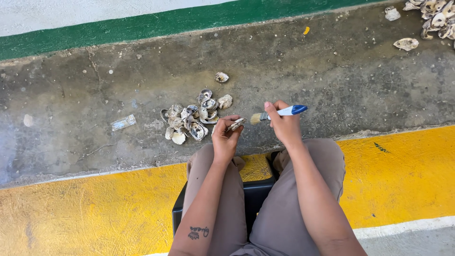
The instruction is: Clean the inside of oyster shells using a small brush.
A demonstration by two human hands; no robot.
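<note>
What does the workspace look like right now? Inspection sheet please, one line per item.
Surface: bare, stained concrete floor, cracked, with a yellow painted band nearest the person.
Job's things: one shell in the left hand; paintbrush with a white and blue handle in the right hand, bristles next to the shell.
Clutter: pile of shells on the floor just past the left hand; second heap of shells top right; clear wrapper; small yellow scrap.
Hands: both closed on their items.
Cables: nothing seen.
Surroundings: green stripe at the far edge; dark seat under the person.
</note>
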